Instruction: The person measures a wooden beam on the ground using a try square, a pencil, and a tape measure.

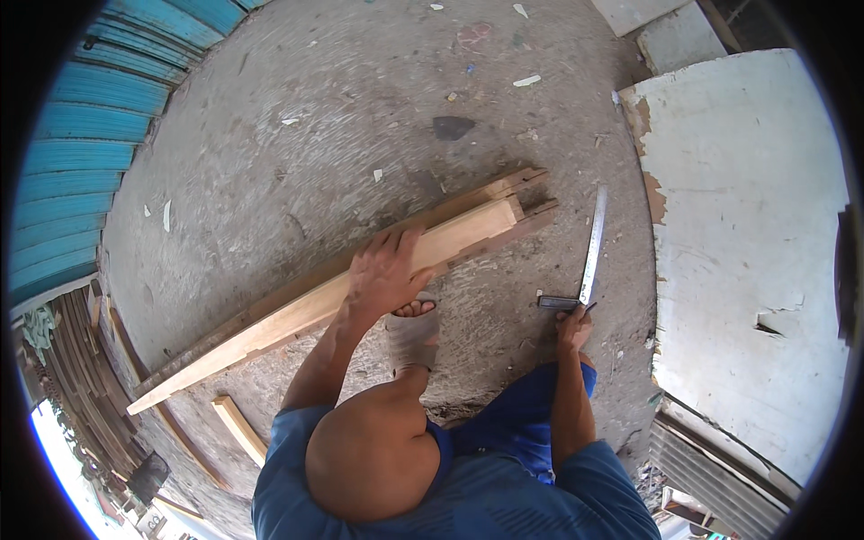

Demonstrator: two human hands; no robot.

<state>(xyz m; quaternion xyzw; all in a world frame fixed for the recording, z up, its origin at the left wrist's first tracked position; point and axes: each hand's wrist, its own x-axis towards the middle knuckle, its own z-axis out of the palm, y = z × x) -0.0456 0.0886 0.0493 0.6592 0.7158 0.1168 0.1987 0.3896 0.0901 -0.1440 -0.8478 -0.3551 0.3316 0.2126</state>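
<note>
1. Pale wooden plank lies diagonally on the concrete floor, atop darker strips; clean sawn face, square end up-right.
2. Left hand spread flat on plank mid-length, likely pinning it.
3. Right hand closed on the metal square, blade resting on the floor just right of the plank end.

L hand on plank; R hand at square.
</note>
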